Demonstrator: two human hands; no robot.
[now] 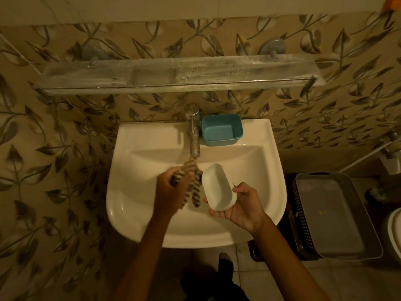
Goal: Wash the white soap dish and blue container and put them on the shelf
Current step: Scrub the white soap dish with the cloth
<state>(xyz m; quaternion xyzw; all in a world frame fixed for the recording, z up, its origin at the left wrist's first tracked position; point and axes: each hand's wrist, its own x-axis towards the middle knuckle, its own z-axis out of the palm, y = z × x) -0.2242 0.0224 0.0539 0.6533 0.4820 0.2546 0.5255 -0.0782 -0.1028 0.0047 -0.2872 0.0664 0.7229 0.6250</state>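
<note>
A brown-and-white striped scrubbing cloth [195, 190] dangles between the fingers [171, 181] over a white ceramic basin [134, 192]. A chrome tap [193, 135] stands beyond them, with a grey plastic tray [334, 216] on a dark perforated basket [298, 205] to their right.

no readable text, no labels, no brands, no numbers, no signs on anything in view

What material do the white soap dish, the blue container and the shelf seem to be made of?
White soap dish: probably plastic, with thin smooth matte walls.
Blue container: probably plastic, with a moulded rim and slight sheen.
Shelf: seemingly glass, translucent and streaked with whitish residue.
</note>
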